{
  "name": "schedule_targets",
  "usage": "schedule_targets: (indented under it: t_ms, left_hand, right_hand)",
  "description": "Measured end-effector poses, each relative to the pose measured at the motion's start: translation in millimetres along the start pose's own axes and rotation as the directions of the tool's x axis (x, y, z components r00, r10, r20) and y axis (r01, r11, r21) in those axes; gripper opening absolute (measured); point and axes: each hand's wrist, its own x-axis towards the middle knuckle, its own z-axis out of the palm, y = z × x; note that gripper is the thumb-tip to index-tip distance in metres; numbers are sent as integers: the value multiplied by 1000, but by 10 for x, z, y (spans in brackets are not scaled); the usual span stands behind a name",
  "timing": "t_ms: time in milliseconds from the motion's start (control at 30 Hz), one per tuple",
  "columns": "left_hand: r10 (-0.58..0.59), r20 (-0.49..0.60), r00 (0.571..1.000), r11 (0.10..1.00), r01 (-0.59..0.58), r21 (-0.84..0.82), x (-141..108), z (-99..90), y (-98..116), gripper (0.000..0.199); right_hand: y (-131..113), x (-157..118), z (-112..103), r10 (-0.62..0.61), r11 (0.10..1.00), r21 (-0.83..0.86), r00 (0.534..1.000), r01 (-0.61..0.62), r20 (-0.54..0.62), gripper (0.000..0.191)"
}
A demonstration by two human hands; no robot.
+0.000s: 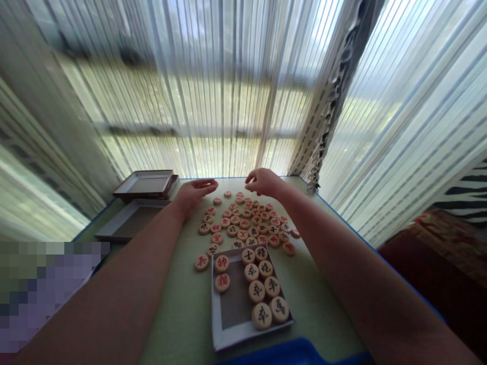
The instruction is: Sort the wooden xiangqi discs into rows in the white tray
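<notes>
Over the far left side of the scattered round wooden pieces (244, 223), my left hand (196, 193) is open, fingers stretched toward the right. My right hand (263, 182) hovers past their far edge, fingers curved and apart, holding nothing. The pieces bear red or black characters. Nearer to me lies a shallow white-rimmed box (216, 324). Inside it, two red-marked pieces (222, 283) sit along the left wall, and several black-marked pieces (257, 291) form two columns at the right. A red-marked piece (202, 262) lies outside the box's left wall.
A grey shallow tray (131, 220) and a stacked brown-edged box (144, 183) stand at the back left of the green table (182, 314). Sheer curtains (213, 101) hang behind the table. A blue object (281, 353) shows at the near edge.
</notes>
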Motion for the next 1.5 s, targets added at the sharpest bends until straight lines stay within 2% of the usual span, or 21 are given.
schedule_targets:
  t_ms: [100,200,267,367,500,600,700,800,867,933,1033,1133,1200,1333,1433,1500]
  left_hand:
    - [-2,-17,1000,1000,3,31,-26,9,55,49]
    - [-29,-52,998,998,31,45,-58,45,124,48]
    - [-24,-22,999,1000,25,16,-76,83,161,46]
    - [5,81,997,999,0,-54,-89,134,190,40]
    - [13,186,982,985,20,-171,-84,149,188,35]
    - [29,205,978,987,5,-163,-76,143,185,36]
    - [83,177,981,995,-71,-73,-73,163,216,36]
    - [123,167,978,992,-123,-7,-82,203,270,37]
    - [152,144,978,987,-157,23,-95,222,297,38]
    - [202,114,973,975,-211,75,-113,227,313,37]
    - [304,70,950,931,-311,189,-166,220,348,35]
    - [338,70,938,921,-345,182,-291,219,418,35]
    - [331,96,939,924,-344,170,-428,222,471,37]
    - [390,104,915,868,-403,289,-816,173,542,36]
    - [448,105,888,794,-449,410,-1153,65,558,35]
    - [426,127,896,790,-437,430,-1359,-17,550,35]
  right_hand:
    - [-134,0,190,-159,983,81,982,167,-101,26]
    - [-161,26,368,-201,954,191,967,229,-158,30]
    - [-151,38,433,-209,938,238,959,252,-190,34]
    - [-148,36,441,-232,919,274,951,283,-204,33]
    - [-179,11,374,-265,921,217,927,325,-267,27]
    - [-193,-14,336,-296,912,194,907,361,-299,28]
    - [-183,-31,310,-317,897,213,899,388,-304,26]
    - [-140,-13,270,-307,901,207,898,381,-317,25]
    - [-101,11,227,-270,911,226,912,346,-309,36]
    - [-74,15,171,-198,938,224,938,266,-286,46]
    - [-107,-97,83,-121,979,132,967,153,-227,40]
    - [-252,-372,23,-146,983,76,967,165,-209,31]
    - [-378,-599,7,-194,970,96,947,224,-258,28]
    - [-536,-1016,35,-256,927,139,859,348,-443,30]
    - [-484,-1230,101,-289,894,145,792,424,-538,29]
    - [-390,-1321,145,-282,884,163,777,439,-563,28]
